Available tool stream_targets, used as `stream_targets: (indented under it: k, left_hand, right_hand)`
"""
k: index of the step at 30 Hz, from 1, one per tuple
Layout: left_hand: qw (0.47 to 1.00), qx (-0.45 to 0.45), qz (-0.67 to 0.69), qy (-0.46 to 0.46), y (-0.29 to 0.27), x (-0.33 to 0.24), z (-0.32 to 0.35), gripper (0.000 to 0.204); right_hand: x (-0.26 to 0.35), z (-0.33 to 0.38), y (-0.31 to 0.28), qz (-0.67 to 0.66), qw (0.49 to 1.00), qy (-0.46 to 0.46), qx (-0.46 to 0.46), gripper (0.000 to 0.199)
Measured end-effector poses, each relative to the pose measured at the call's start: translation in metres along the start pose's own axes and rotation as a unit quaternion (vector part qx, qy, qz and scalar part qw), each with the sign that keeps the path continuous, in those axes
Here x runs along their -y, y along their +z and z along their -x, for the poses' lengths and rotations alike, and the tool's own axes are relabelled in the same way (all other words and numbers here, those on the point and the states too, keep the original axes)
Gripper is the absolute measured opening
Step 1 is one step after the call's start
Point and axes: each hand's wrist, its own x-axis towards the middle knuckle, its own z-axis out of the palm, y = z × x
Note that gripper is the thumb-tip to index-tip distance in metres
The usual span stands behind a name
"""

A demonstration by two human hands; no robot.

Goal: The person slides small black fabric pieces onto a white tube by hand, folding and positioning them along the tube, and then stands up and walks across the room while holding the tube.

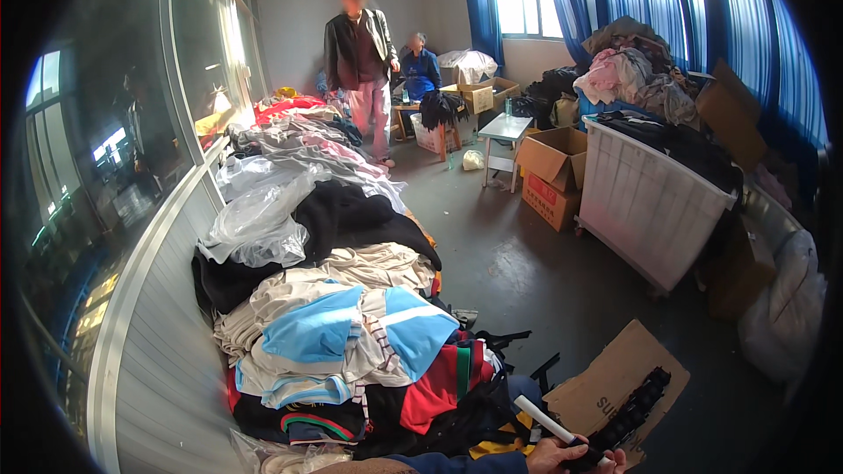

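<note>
At the lower right edge my left hand (551,456) is closed on a white rod-like piece (544,420), which points up and to the left. Its lower end meets something dark between my two hands; I cannot make out what that is. Only the fingers of my right hand (614,463) show, curled at this lower end. Just beyond my hands lies a flat piece of cardboard (629,367), with a lumpy black strip (629,411) on top of it. A blue sleeve (448,463) runs along the lower edge to my left hand.
A long heap of clothes (351,333) follows the panelled wall on the left. Clear plastic bags (263,219) lie on it. To the right stand a white wheeled bin (645,202), cardboard boxes (551,197) and a small table (507,129). One person (360,44) stands far back; another (421,70) sits.
</note>
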Motion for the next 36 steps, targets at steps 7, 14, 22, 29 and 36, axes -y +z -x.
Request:
stream_targets:
  k: [7,14,22,29,36]
  left_hand:
    - [0.998,0.054,-0.008,-0.032,-0.007,0.014,-0.007,0.015]
    - [0.998,0.045,-0.019,-0.029,-0.001,0.001,0.001,0.014]
    - [0.998,0.047,-0.032,-0.035,0.001,0.004,0.007,0.013]
    - [0.991,0.054,-0.060,-0.108,0.003,-0.007,0.011,0.019]
    - [0.995,0.016,0.008,-0.101,0.009,-0.008,0.013,0.018]
  right_hand:
    - [0.008,0.010,0.024,0.066,0.994,0.075,-0.041,0.023]
    - [0.012,0.009,0.028,0.022,0.999,0.046,-0.001,0.021]
    - [-0.003,0.005,0.004,0.024,0.994,0.100,-0.031,0.020]
    - [0.009,0.010,0.026,0.049,0.996,0.057,-0.044,0.016]
    - [0.009,0.010,0.033,0.061,0.997,0.029,-0.042,0.019]
